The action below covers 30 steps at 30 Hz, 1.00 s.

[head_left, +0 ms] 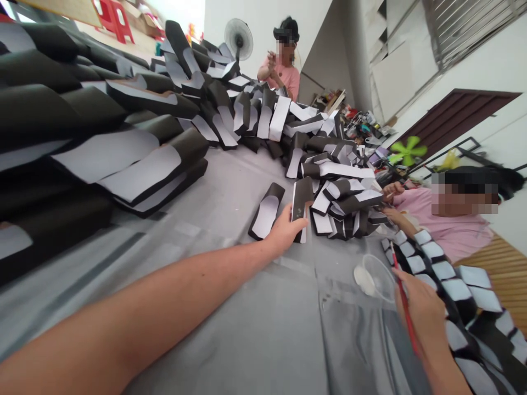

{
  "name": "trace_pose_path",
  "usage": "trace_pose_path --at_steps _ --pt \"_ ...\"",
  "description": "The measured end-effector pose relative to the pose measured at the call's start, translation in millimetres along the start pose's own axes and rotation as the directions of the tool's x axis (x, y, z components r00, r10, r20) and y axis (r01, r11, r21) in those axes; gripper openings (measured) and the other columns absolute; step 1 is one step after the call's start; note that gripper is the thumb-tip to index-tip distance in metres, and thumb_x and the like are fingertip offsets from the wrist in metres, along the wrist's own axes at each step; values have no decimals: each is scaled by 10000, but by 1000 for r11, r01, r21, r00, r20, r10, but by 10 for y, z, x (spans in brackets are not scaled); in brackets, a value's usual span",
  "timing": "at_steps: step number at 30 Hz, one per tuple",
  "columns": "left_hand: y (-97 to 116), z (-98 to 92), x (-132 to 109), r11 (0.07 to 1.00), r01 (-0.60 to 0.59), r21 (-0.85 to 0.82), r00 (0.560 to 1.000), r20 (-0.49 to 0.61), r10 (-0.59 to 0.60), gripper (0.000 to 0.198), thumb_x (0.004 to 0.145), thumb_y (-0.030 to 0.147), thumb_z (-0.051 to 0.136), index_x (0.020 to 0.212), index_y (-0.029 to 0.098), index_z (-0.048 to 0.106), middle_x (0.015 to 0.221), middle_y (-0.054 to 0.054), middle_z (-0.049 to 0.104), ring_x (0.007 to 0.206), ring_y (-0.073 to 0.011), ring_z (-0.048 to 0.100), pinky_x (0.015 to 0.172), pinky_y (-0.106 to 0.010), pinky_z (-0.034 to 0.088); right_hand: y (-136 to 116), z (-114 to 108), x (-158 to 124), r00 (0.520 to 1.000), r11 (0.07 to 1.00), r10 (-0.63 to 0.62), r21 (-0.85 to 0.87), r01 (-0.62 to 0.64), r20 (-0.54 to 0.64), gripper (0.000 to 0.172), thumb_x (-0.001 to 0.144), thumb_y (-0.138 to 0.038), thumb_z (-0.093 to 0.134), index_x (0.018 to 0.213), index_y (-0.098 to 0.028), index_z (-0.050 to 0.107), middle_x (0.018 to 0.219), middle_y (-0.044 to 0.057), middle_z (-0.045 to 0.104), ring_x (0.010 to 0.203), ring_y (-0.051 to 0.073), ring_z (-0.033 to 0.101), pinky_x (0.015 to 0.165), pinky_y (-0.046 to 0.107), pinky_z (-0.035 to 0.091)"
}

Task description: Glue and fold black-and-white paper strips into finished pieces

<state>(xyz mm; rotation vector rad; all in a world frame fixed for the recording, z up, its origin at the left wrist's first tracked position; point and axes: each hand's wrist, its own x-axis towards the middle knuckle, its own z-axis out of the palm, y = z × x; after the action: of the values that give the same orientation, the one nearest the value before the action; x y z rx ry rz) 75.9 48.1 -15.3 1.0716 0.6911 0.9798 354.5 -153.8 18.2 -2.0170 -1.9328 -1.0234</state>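
My left hand [284,230] is closed on a black and white folded paper piece [302,198], held upright over the grey-covered table. Just left of it, another black and white piece [267,213] lies on the table. On the right, my right hand [418,299] grips a thin red brush [405,302], its tip pointing up and away from me. Beside that hand is a clear round container [377,278] with a whitish substance at its left side.
Black and white paper pieces are heaped at the left [135,164], along the back [280,118] and at the right [457,285]. One person in pink [284,77] is behind the heap; another [444,219] is at the right. A fan [239,39] stands behind.
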Motion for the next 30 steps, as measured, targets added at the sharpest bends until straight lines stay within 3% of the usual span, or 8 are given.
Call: trace_pose_path --at_steps 5,14,22,30 --pt "-1 -2 1 1000 -19 20 1000 -4 19 426 717 253 536 1139 194 543 1027 -51 620 974 -213 552 875 -349 420 79 85 -77 978 995 30 -103 -9 206 393 848 -183 320 1057 -232 649 987 94 712 925 243 648 735 381 512" --pt "-47 -2 32 999 -34 -17 999 12 34 430 721 270 548 1146 204 544 1033 -45 617 993 -214 548 886 -345 423 58 140 27 922 994 98 -83 -72 374 483 755 -79 360 1066 -264 681 992 63 726 959 216 672 751 336 549" --pt "-70 -12 41 999 -37 -17 999 27 38 467 718 275 556 1180 213 540 1065 -56 615 1021 -225 541 925 -374 406 102 118 62 927 998 66 -18 -63 368 514 723 -81 362 1085 -258 681 985 35 735 912 196 687 733 305 563" --pt "-54 -17 28 999 -38 13 999 33 37 444 740 288 539 1177 211 526 1112 -52 605 1054 -222 535 941 -364 392 65 35 72 925 986 145 27 -165 351 524 727 -110 350 1118 -251 669 1033 56 725 944 231 682 788 345 546"
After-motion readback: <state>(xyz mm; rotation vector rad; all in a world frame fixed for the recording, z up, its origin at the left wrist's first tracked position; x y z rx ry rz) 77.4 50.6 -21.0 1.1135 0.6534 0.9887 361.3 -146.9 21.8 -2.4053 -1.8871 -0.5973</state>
